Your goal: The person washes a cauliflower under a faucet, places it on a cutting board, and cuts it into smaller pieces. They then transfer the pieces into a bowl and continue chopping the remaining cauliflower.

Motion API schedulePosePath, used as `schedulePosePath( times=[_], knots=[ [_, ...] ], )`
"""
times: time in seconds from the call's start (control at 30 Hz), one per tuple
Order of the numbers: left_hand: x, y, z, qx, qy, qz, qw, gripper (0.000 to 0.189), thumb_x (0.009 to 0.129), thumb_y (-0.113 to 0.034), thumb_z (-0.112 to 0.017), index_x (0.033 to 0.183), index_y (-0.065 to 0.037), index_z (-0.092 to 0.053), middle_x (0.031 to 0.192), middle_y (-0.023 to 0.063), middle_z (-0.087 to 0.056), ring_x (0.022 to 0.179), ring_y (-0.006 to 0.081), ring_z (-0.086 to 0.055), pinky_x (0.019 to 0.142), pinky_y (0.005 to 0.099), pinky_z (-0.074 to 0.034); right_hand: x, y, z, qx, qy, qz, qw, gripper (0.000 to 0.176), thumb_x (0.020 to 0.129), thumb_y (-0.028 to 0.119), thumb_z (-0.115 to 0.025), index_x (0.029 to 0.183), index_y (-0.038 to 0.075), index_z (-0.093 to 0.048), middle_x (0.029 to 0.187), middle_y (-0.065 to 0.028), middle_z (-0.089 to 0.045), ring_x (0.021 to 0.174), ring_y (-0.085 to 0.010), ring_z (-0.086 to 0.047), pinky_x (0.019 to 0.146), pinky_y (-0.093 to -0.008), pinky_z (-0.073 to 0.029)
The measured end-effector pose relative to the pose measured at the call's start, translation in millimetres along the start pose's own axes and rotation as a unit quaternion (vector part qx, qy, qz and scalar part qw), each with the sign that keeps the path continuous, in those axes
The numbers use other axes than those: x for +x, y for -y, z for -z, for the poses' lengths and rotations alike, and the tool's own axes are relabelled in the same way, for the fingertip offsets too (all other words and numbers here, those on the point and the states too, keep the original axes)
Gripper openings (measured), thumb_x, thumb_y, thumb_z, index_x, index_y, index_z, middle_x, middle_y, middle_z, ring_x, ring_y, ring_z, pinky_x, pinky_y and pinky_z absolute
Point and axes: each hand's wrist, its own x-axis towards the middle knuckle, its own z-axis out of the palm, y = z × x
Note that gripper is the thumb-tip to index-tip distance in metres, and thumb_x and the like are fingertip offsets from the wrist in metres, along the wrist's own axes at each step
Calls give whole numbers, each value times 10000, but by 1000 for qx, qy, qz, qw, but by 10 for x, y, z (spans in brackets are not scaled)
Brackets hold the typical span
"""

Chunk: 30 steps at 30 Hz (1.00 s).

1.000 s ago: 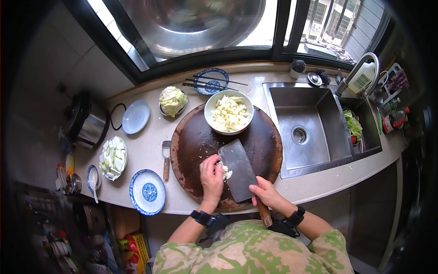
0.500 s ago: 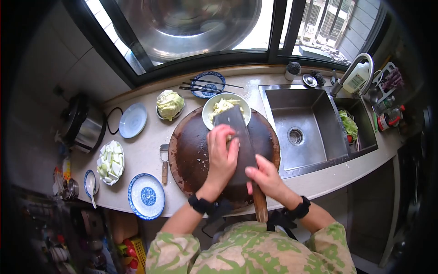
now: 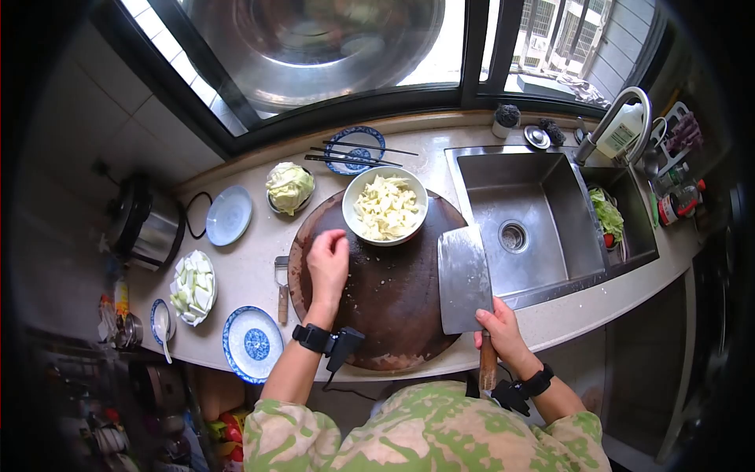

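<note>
My right hand (image 3: 506,334) grips the wooden handle of a broad cleaver (image 3: 465,275), with the thumb near the base of the blade. The blade hangs over the right edge of the round wooden chopping board (image 3: 385,315). Over the board's left part is my left hand (image 3: 329,263), fingers curled in and nothing visible in them. A white bowl (image 3: 351,223) of chopped pale cabbage (image 3: 387,208) stands on the far part of the board, right of and beyond my left hand. A few small bits lie scattered on the board.
A peeler (image 3: 282,289) lies left of the board, near a blue-patterned plate (image 3: 236,318). Farther left stands a bowl of cut white-green pieces (image 3: 193,287). A cabbage head (image 3: 289,187) and chopsticks on a plate (image 3: 358,135) are behind. A sink (image 3: 527,189) lies right.
The cleaver has moved from the bowl's rim to the board's right side in my right hand. My left hand has left the blade and moved left, and the cabbage in the bowl is now uncovered.
</note>
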Motion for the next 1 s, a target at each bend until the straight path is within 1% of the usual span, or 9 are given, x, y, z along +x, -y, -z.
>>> schedulePosePath(
  times=[0.1, 0.17, 0.27, 0.3, 0.4, 0.63, 0.67, 0.77, 1.0],
  knots=[
    [-119, 252, -241, 163, -25, -156, 974, 203, 790, -155, -643, 947, -28, -668, 894, 132, -609, 880, 319, -554, 804, 414, -456, 124, -166, -62, 27, 1, 13, 1000, 277, 943, 120, -485, 1188, -4, -454, 936, -75, -602, 531, -111, -546, 495, -221, -470],
    [-228, 89, -376, 201, -16, -167, 965, 165, 779, -159, -652, 871, -23, -665, 863, 131, -587, 860, 323, -537, 783, 416, -451, 249, -154, -108, 22, 13, 4, 1000, 280, 942, 121, -489, 1189, -6, -454, 923, -66, -596, 545, -116, -552, 505, -223, -475],
    [-546, -15, -446, 110, 79, -121, 983, 130, 764, -145, -665, 754, -18, -642, 784, 141, -566, 812, 316, -538, 741, 411, -462, 383, -144, -218, -18, 62, -12, 998, 206, 937, 118, -501, 1108, 6, -473, 903, -56, -573, 535, -125, -543, 495, -247, -478],
    [-616, -70, -351, 14, 94, -64, 993, 127, 784, -142, -680, 769, -20, -647, 746, 107, -598, 750, 238, -583, 702, 344, -485, 392, -149, -251, -20, 66, -11, 998, 206, 937, 118, -501, 1108, 6, -473, 903, -56, -573, 535, -125, -543, 495, -247, -478],
    [-529, 194, -77, -165, -18, 36, 985, 135, 869, -144, -645, 872, -10, -667, 814, 33, -665, 735, 94, -593, 686, 246, -481, 323, -184, -347, -59, 121, -69, 988, 179, 944, 119, -504, 1071, -6, -482, 883, -58, -560, 517, -131, -538, 472, -252, -470],
    [-643, 409, 45, -232, 54, 5, 971, 180, 935, -148, -560, 984, -4, -656, 873, 21, -657, 772, 105, -589, 725, 237, -483, 349, -271, -617, -74, 182, -94, 976, 174, 946, 111, -498, 1061, -18, -481, 869, -54, -548, 522, -127, -540, 477, -256, -470],
    [-735, 380, 86, -310, 37, 95, 945, 185, 943, -149, -550, 976, 0, -654, 915, 34, -655, 780, 110, -592, 739, 237, -483, 335, -264, -616, -73, 179, -100, 976, 177, 946, 105, -491, 1074, -17, -481, 886, -60, -553, 526, -128, -541, 477, -255, -468],
    [-764, 449, 139, -285, -95, 62, 952, 238, 969, -182, -500, 962, 5, -647, 1021, 57, -645, 887, 125, -585, 824, 262, -466, 308, -235, -651, -100, 176, -107, 973, 185, 945, 96, -483, 1091, -16, -474, 908, -67, -559, 531, -129, -542, 483, -253, -468],
    [-888, 278, -19, -175, -68, 46, 981, 269, 977, -208, -454, 932, -4, -624, 912, 75, -628, 879, 177, -570, 811, 303, -443, 359, -359, -993, -60, 200, -106, 972, 180, 946, 93, -477, 1090, -13, -459, 909, -72, -571, 527, -133, -556, 508, -258, -475]
  ],
)
